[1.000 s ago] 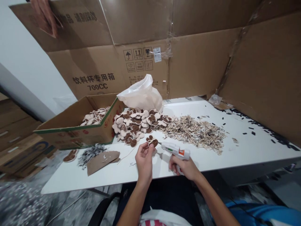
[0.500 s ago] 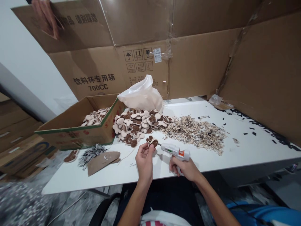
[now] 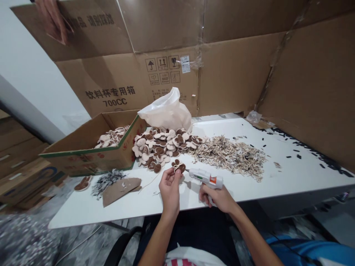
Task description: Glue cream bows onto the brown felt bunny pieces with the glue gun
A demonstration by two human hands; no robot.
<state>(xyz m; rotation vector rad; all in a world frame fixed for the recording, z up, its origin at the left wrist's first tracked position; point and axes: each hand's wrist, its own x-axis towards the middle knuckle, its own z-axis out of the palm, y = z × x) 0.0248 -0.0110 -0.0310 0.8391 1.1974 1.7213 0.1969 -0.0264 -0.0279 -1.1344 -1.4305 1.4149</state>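
Brown corrugated cardboard panels (image 3: 235,74) printed with black symbols and characters stand behind and to the right of a white, smooth worktop (image 3: 288,186); a pale wall (image 3: 19,55) shows at left. Another person's hand (image 3: 54,22) hangs over the panels' top edge.

Across the worktop, left to right, sit an open, green-edged cardboard box (image 3: 88,160) of felt pieces, a pile of brown-and-cream felt shapes (image 3: 161,146) before a white plastic bag (image 3: 169,114), and a heap of short beige cord bits (image 3: 230,157). Small black strips (image 3: 296,150) scatter along the right.

Near the front edge, the left hand (image 3: 170,188) has its grip pinched closed on a brown, petal-shaped felt piece (image 3: 181,168) with a cream cord bow. The right hand's (image 3: 217,195) grip is wrapped around a white-and-orange glue gun (image 3: 205,177), nozzle at the piece's edge; whether they touch is unclear.
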